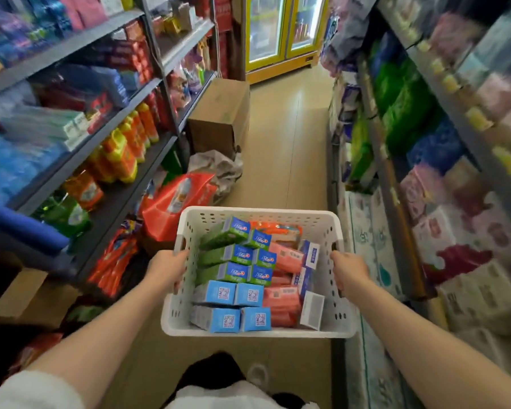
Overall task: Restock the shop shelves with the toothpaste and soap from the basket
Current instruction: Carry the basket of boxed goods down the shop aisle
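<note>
I hold a white perforated basket in front of me in a shop aisle. My left hand grips its left side handle and my right hand grips its right side handle. Inside lie several green and blue toothpaste boxes, several light blue boxes nearer to me, pink soap packs and white-blue boxes at the right. The left shelves carry boxes and orange bottles.
A brown cardboard box and crumpled plastic wrap sit on the floor ahead at the left. Red bags lie beside them. The right shelves hold tissue and detergent packs. A yellow-framed fridge closes the aisle's far end.
</note>
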{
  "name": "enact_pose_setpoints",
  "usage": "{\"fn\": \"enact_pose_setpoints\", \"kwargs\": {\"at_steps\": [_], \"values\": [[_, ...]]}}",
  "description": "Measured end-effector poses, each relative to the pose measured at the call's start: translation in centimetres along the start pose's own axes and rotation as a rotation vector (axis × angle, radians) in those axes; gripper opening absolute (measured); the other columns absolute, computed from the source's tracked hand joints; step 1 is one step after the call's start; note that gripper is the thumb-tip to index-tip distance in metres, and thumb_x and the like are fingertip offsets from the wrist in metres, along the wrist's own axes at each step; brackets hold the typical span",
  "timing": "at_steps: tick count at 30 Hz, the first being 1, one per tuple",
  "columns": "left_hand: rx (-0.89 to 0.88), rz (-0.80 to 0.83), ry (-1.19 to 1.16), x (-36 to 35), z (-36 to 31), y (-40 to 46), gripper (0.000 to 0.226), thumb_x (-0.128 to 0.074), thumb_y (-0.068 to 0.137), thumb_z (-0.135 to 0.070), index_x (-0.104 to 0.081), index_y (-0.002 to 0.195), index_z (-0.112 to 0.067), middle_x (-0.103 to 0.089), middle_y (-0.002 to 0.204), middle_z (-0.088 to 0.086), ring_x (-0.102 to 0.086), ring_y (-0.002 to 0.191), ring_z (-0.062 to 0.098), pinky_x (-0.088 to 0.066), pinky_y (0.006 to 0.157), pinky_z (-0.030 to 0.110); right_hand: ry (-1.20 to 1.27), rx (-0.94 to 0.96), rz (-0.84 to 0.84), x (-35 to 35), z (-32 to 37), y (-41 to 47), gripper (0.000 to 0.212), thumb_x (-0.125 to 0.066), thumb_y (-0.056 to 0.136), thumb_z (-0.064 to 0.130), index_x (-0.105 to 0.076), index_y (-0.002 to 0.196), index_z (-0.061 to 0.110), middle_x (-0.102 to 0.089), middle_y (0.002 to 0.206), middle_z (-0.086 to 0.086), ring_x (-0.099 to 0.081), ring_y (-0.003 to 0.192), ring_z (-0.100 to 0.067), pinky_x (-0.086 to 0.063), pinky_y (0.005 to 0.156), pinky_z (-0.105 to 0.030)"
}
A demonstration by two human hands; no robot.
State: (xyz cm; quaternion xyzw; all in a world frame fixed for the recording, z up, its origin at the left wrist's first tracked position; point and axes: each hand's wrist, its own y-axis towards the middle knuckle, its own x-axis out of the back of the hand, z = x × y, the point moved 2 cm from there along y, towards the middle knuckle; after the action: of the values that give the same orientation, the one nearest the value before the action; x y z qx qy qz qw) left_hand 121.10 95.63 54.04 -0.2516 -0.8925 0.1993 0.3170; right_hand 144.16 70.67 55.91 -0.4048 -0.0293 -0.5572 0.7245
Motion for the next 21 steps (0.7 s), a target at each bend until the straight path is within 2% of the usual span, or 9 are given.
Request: {"fn": "enact_pose_setpoints", "kwargs": {"at_steps": [7,13,21], "values": [[-0.053,0.039,-0.031,-4.8,-14.0,15.9,0.027,-0.05,0.092,-0.024,-0.054,0.077,-0.002,-0.042,0.052,0.005,-0.039,0.041,0.021,-0.037,0.045,0.026,-0.037,0.031,-0.001,-3.8,13.9,15.8,0.024,-0.05,0.09,0.028,-0.05,0.071,0.013,-0.047,0.064,-0.006,-0.042,0.053,-0.019,-0.034,0.048,-0.027],[-0.05,0.08,0.012,-8.3,-26.5,31.2,0.028,-0.049,0.093,-0.024,-0.049,0.073,-0.005,-0.038,0.052,0.005,-0.036,0.039,0.019,-0.033,0.041,0.023,-0.004,-0.06,-0.006,-8.5,25.9,28.8,0.024,-0.051,0.091,0.033,-0.057,0.084,0.011,-0.053,0.069,-0.008,-0.045,0.053,-0.019,-0.037,0.047,-0.026],[-0.057,0.071,0.046,-11.4,-42.7,48.2,0.037,-0.05,0.092,-0.023,-0.045,0.058,-0.008,-0.041,0.047,0.008,-0.04,0.039,0.022,-0.038,0.045,0.028,0.053,-0.025,-0.046,-12.5,43.3,44.6,0.028,-0.053,0.09,0.026,-0.053,0.067,0.01,-0.05,0.062,-0.007,-0.046,0.053,-0.019,-0.037,0.049,-0.028]]}}
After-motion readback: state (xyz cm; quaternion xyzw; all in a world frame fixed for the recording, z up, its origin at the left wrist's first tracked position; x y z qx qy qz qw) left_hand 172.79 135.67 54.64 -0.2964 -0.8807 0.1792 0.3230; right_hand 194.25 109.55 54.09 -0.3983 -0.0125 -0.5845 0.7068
